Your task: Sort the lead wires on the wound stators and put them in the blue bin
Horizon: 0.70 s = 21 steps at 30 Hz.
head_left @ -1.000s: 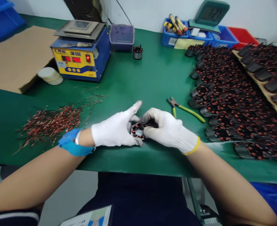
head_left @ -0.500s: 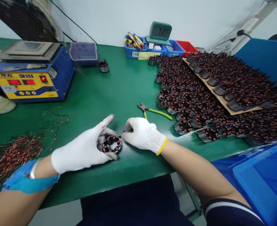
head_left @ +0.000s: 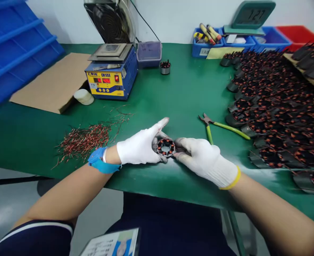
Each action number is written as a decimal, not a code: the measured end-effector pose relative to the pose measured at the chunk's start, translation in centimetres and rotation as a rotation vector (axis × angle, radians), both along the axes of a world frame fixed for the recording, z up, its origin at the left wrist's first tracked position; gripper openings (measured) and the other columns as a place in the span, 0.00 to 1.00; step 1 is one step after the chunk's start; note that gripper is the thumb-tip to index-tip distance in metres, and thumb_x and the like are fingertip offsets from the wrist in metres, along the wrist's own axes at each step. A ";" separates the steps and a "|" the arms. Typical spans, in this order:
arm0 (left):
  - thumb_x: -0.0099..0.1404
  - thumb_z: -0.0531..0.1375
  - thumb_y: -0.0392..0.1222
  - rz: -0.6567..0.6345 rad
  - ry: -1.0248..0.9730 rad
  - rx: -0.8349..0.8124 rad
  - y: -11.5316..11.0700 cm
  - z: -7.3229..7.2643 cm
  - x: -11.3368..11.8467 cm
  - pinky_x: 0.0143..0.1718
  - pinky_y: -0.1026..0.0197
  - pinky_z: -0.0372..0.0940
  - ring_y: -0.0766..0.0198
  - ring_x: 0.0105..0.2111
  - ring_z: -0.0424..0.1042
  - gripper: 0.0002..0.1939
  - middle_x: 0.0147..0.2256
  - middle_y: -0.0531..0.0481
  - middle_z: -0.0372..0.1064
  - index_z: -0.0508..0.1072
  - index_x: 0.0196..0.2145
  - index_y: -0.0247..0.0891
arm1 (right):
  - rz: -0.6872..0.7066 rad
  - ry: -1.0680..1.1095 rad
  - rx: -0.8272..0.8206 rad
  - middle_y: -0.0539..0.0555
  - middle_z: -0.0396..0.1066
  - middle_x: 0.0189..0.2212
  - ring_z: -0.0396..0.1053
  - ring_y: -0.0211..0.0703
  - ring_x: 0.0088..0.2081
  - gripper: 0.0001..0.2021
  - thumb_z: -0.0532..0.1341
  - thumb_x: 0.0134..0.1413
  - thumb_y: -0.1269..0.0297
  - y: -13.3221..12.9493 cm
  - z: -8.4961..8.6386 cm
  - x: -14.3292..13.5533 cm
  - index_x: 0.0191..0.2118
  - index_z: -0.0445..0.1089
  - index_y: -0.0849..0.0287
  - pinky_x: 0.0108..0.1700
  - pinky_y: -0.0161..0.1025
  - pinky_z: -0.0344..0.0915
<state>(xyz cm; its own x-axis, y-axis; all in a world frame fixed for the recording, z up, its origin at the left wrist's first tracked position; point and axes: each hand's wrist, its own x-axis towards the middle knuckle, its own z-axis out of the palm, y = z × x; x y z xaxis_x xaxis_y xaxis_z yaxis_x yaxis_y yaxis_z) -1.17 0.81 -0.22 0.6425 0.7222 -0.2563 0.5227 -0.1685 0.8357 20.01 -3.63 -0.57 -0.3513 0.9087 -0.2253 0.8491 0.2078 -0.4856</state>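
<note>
Copper-wound ring (head_left: pixel 159 146) fills the cupped left hand (head_left: pixel 142 146), axis upward, right hand (head_left: pixel 202 155) half curled alongside, grip unclear.

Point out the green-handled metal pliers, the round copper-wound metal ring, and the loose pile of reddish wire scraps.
Green-handled metal pliers (head_left: pixel 224 126), head view: the handle reaching right.
Round copper-wound metal ring (head_left: pixel 165 154), head view: its near side.
Loose pile of reddish wire scraps (head_left: pixel 86 139), head view: its middle.

The left hand (head_left: pixel 146 146) and right hand (head_left: pixel 201 154) are clad in grey-tipped white gloves (head_left: pixel 137 148), the right cuff (head_left: pixel 226 173) trimmed yellow. The left wrist (head_left: pixel 113 155) is wrapped in a blue band (head_left: pixel 99 161), and the navy sleeve (head_left: pixel 39 238) is striped white.
</note>
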 end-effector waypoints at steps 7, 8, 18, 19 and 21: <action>0.51 0.67 0.41 -0.045 -0.001 0.032 0.3 -0.2 -0.5 0.36 0.62 0.71 0.64 0.34 0.76 0.58 0.53 0.43 0.69 0.35 0.69 0.44 | 0.007 -0.001 -0.091 0.48 0.74 0.31 0.67 0.38 0.28 0.12 0.55 0.59 0.53 0.4 1.5 0.5 0.40 0.70 0.52 0.27 0.34 0.48; 0.51 0.67 0.42 -0.045 -0.006 0.038 0.2 -0.3 -0.4 0.36 0.62 0.71 0.63 0.34 0.76 0.57 0.53 0.44 0.69 0.36 0.69 0.44 | 0.049 0.012 -0.067 0.48 0.73 0.30 0.65 0.36 0.27 0.12 0.52 0.61 0.55 0.4 1.3 0.6 0.39 0.69 0.53 0.26 0.34 0.46; 0.62 0.57 0.42 0.311 -0.160 0.235 0.0 -1.1 0.8 0.41 0.60 0.71 0.63 0.35 0.75 0.09 0.35 0.49 0.76 0.75 0.33 0.35 | 0.152 -0.021 0.008 0.46 0.64 0.24 0.57 0.33 0.23 0.16 0.47 0.65 0.54 0.3 0.6 1.0 0.29 0.59 0.56 0.26 0.35 0.40; 0.62 0.57 0.42 0.317 -0.079 0.256 0.3 -1.1 0.4 0.40 0.59 0.71 0.62 0.35 0.75 0.09 0.34 0.49 0.76 0.75 0.33 0.36 | 0.158 -0.024 0.012 0.46 0.63 0.24 0.57 0.33 0.23 0.16 0.47 0.65 0.54 0.3 0.6 1.0 0.29 0.59 0.56 0.26 0.35 0.40; 0.61 0.57 0.41 0.309 0.178 0.390 0.9 -1.0 -0.6 0.40 0.55 0.70 0.58 0.35 0.75 0.07 0.33 0.48 0.75 0.74 0.32 0.37 | 0.164 -0.027 0.011 0.46 0.63 0.24 0.56 0.33 0.23 0.16 0.47 0.65 0.54 0.3 0.6 1.0 0.30 0.59 0.55 0.26 0.35 0.40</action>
